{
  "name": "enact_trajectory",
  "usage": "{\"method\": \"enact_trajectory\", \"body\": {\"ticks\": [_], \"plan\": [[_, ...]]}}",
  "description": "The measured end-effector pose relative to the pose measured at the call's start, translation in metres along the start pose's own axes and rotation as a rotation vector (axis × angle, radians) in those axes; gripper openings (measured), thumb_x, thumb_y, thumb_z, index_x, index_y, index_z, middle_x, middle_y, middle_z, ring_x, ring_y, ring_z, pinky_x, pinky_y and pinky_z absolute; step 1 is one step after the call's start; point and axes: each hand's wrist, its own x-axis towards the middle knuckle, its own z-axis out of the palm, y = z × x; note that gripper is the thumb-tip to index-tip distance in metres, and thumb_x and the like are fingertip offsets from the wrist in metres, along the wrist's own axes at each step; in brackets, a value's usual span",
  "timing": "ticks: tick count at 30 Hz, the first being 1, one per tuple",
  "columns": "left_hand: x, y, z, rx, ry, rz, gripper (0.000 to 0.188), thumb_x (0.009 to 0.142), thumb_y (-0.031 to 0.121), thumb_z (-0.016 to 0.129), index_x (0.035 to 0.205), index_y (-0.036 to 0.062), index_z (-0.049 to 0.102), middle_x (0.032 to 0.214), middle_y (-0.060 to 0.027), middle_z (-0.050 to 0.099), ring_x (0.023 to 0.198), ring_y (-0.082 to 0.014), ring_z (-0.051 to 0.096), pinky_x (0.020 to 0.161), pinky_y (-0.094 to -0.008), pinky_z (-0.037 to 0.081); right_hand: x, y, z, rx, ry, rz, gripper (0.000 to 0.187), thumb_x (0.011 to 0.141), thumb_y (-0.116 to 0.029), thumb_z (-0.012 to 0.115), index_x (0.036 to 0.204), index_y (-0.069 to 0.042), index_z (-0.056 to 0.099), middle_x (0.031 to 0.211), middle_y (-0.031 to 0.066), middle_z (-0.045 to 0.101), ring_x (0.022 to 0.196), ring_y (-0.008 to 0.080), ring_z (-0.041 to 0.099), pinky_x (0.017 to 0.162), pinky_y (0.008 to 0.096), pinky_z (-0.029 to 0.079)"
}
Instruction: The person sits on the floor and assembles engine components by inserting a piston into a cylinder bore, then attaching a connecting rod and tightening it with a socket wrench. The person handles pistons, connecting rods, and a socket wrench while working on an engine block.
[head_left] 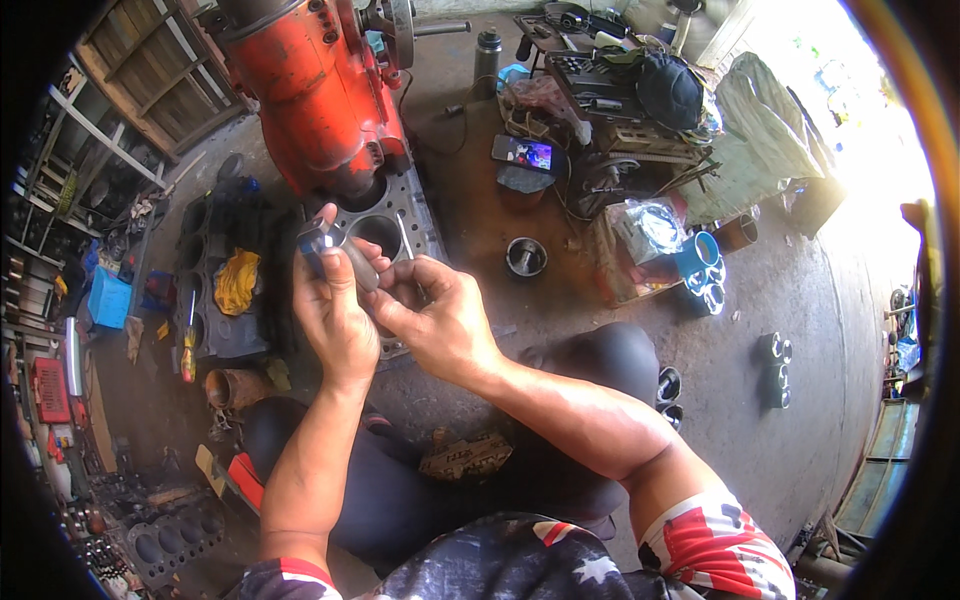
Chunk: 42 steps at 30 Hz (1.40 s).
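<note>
My left hand is wrapped round a shiny metal piece with a blocky head and a rounded grey part, its exact kind not clear. The fingers of my right hand are closed at the lower end of the same piece, partly hiding it. Beyond and below both hands lies an engine block with round cylinder bores. A thin pale rod stands out on its top face. The large red boring machine sits on the far end of the block, its spindle over a bore.
At left, another engine block carries a yellow cloth and a screwdriver. A piston and a lit phone are on the right. Farther off are a grey flask, a tool-laden bench and a blue cylinder.
</note>
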Motion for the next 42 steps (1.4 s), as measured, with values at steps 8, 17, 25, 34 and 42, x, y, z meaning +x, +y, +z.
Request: {"method": "enact_trajectory", "body": {"ticks": [8, 17, 25, 34, 42], "plan": [[0.0, 0.003, 0.003, 0.031, 0.016, -0.023, 0.058, 0.103, 0.046, 0.05, 0.141, 0.0025, 0.044, 0.091, -0.0039, 0.058, 0.083, -0.0111, 0.058, 0.076, -0.0273, 0.051, -0.001, 0.0, -0.001, 0.001, -0.011, -0.001, 0.02, 0.087, -0.012, 0.072, 0.095, 0.006, 0.067, 0.076, 0.0042, 0.065, 0.071, 0.0067, 0.059, 0.063, 0.0252, 0.05], [0.001, 0.002, 0.001, 0.031, 0.005, -0.029, 0.058, 0.102, 0.046, 0.05, 0.141, 0.0033, 0.044, 0.09, -0.0032, 0.058, 0.082, -0.0107, 0.057, 0.074, -0.027, 0.052, -0.001, 0.0, 0.0, 0.034, -0.008, 0.023, 0.02, 0.086, -0.011, 0.073, 0.096, 0.005, 0.069, 0.077, 0.0048, 0.063, 0.07, 0.0074, 0.058, 0.062, 0.0257, 0.049], [0.003, 0.0, -0.004, -0.002, -0.031, -0.021, 0.057, 0.102, 0.044, 0.053, 0.14, 0.0023, 0.046, 0.093, -0.0044, 0.06, 0.083, -0.0111, 0.059, 0.074, -0.0277, 0.054, 0.0, 0.005, 0.0, 0.215, -0.04, 0.156, 0.023, 0.084, -0.015, 0.075, 0.097, 0.003, 0.071, 0.075, 0.0022, 0.062, 0.066, 0.0064, 0.052, 0.058, 0.0267, 0.044], [0.004, 0.001, -0.009, 0.002, -0.083, -0.003, 0.061, 0.101, 0.046, 0.053, 0.139, -0.0016, 0.046, 0.093, -0.0055, 0.06, 0.083, -0.0133, 0.06, 0.079, -0.0306, 0.052, -0.001, -0.001, -0.001, 0.229, -0.065, 0.175, 0.022, 0.087, -0.014, 0.074, 0.1, 0.004, 0.071, 0.081, 0.0056, 0.07, 0.073, 0.0067, 0.059, 0.065, 0.0245, 0.049], [0.023, 0.013, -0.021, -0.288, -0.059, -0.165, 0.065, 0.101, 0.051, 0.048, 0.141, -0.0006, 0.043, 0.09, -0.0052, 0.059, 0.078, -0.0138, 0.06, 0.073, -0.031, 0.051, -0.005, -0.028, -0.012, 0.351, -0.101, 0.102, 0.024, 0.099, -0.013, 0.062, 0.117, 0.002, 0.063, 0.079, 0.0053, 0.069, 0.062, 0.0045, 0.055, 0.055, 0.0227, 0.045]]}}
